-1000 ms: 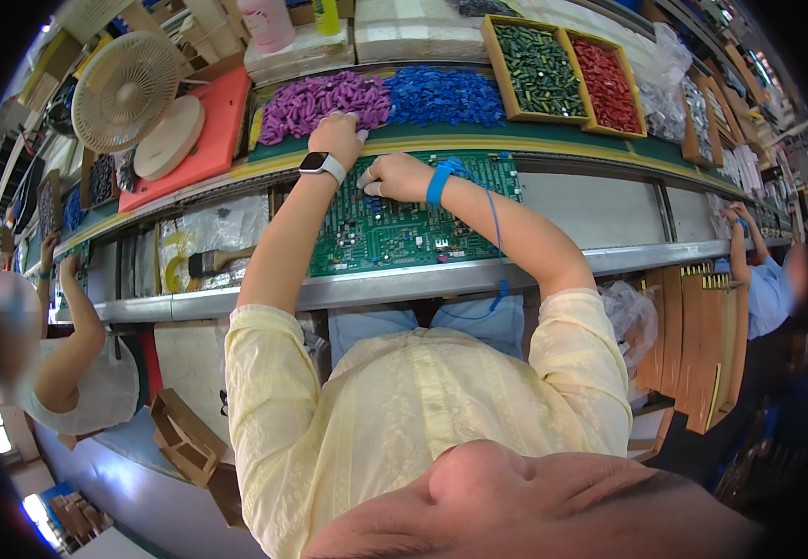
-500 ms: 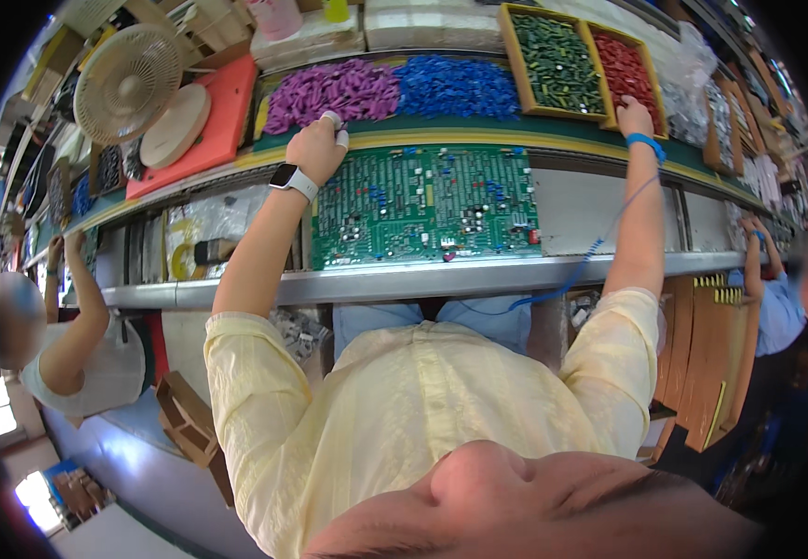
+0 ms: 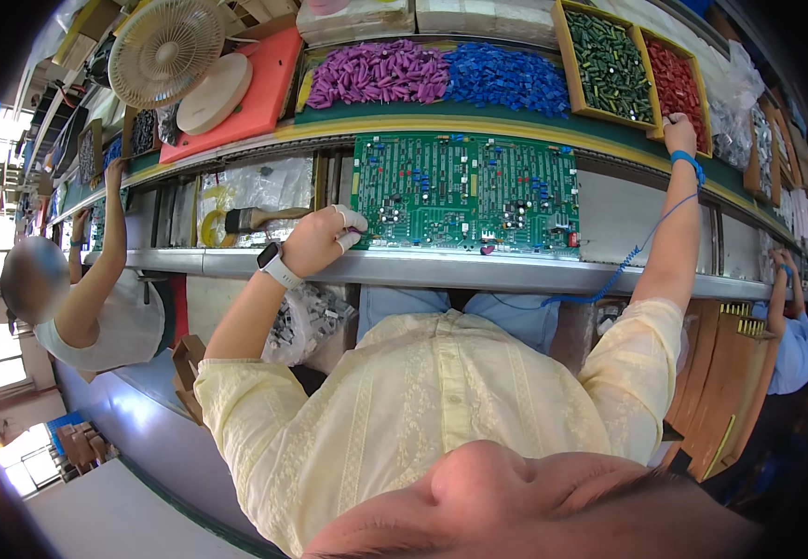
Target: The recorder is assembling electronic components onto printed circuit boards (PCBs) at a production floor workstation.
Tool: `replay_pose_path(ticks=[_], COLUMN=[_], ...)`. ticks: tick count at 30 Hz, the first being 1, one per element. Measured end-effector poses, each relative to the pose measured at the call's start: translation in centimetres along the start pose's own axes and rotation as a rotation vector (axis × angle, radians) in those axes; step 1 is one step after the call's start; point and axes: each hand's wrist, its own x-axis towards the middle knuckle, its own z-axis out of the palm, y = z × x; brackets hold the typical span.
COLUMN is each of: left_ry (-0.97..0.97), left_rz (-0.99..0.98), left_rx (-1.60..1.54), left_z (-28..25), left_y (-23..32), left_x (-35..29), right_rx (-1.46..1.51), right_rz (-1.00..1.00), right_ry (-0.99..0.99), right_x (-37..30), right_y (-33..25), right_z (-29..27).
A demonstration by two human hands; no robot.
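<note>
While the left hand [image 3: 322,240], fingers curled, meets the green circuit board [image 3: 464,191], trays crowd the bench [image 3: 516,270].

Left hand [image 3: 322,240] beside green circuit board [image 3: 465,193]

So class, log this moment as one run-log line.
left hand: closed, at circuit board left edge | right hand: reaching red-parts tray | purple parts: untouched

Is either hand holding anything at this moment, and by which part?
The left hand is closed near the green circuit board; anything it grips is too small to tell. The right hand reaches the tray of red parts; no hold shows.
</note>
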Motion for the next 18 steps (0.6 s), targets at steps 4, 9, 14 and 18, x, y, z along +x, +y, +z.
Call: replay_pose_path(ticks=[4, 9, 14, 18], left_ry=[-0.019, -0.009, 0.031, -0.026], left_rz=[-0.079, 0.011, 0.139, 0.125], left_rx=[-0.008, 0.059, 0.095, 0.129], left_z=[0.3, 0.8, 1.4, 1.4], left_y=[0.6, -0.7, -1.6, -1.7], left_x=[-0.3, -0.6, -0.6, -0.4], right_rx=[0.092, 0.408, 0.974, 0.807], right_rz=[0.135, -0.040, -0.382, -0.585], right_ry=[0.123, 0.313, -0.130, -0.413], right_x=[-1.5, -3.4, -11.9, -21.5], right_y=[-1.0, -3.1, -10.0, -15.4], right_z=[-1.5, -1.8, -2.2, -4.3])
